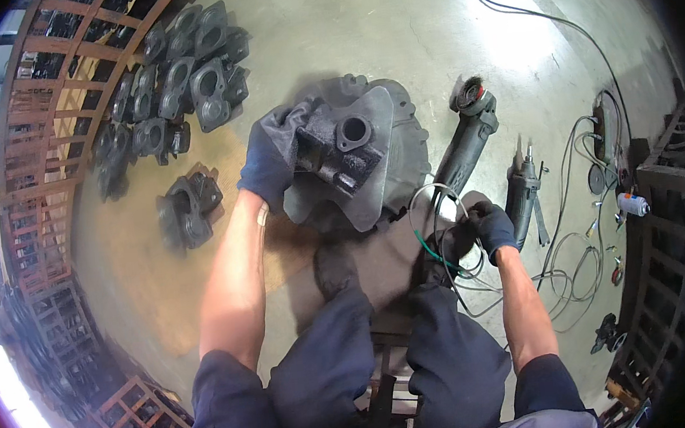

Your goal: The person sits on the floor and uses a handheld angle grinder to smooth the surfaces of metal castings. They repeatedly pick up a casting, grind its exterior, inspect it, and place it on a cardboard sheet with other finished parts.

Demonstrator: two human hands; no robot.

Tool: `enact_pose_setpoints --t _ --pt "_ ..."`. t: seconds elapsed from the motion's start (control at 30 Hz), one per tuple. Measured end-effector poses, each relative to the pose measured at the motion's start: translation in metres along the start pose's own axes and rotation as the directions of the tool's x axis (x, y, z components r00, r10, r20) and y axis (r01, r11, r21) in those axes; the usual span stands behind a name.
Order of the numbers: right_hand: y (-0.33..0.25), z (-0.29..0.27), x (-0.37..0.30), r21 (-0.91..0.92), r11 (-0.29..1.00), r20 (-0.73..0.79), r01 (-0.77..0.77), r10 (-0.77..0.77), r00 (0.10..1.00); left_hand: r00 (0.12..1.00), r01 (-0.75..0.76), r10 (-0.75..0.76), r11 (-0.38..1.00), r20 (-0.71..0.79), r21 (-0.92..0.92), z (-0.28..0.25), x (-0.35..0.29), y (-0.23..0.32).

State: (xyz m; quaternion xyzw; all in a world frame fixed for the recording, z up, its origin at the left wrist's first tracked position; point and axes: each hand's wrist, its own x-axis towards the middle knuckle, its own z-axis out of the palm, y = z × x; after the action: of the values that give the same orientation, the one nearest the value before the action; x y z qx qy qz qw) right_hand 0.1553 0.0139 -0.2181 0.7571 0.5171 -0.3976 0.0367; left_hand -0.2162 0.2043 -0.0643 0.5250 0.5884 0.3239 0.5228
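My left hand (273,148), in a dark glove, grips the left side of a black metal casting (339,153) with a round flanged opening facing up. The casting rests on a dark flat plate (374,113), which lies over a larger round dark base (409,139). To the right, my gloved right hand (492,227) is closed round a looped cable (438,187); its fingertips are partly hard to make out. Just beyond that cable lies an angle grinder (466,142) with its head pointing away. Beside my right hand is a second dark power tool (522,194) with a slim metal tip.
Several black castings (176,86) stand on the floor at the far left, with a single casting (189,211) closer in. Brown slatted crates (44,150) line the left. Tangled cables (580,271), a power strip (609,138) and a spray can (633,205) lie at right, near a dark rack (669,218).
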Motion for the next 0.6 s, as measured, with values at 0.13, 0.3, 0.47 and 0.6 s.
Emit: enact_pose_setpoints --t 0.13,0.3,0.47,0.6 --pt "0.035 0.003 0.014 0.088 0.987 0.023 0.133 -0.136 0.99 1.0 0.0 0.001 0.991 -0.007 0.13 0.005 0.012 -0.008" --pt "0.016 0.011 0.016 0.441 0.846 0.197 0.3 -0.417 0.887 0.999 -0.025 0.031 0.985 -0.033 0.169 -0.001 0.021 -0.021" --pt "-0.043 0.006 -0.02 0.528 0.846 0.223 0.071 -0.218 0.95 0.999 -0.004 0.023 0.904 -0.039 0.427 -0.013 0.017 -0.027" --pt "0.003 0.021 -0.003 0.277 0.959 0.008 0.067 -0.072 0.997 0.999 -0.045 0.05 0.942 -0.004 0.333 -0.002 0.009 0.0"
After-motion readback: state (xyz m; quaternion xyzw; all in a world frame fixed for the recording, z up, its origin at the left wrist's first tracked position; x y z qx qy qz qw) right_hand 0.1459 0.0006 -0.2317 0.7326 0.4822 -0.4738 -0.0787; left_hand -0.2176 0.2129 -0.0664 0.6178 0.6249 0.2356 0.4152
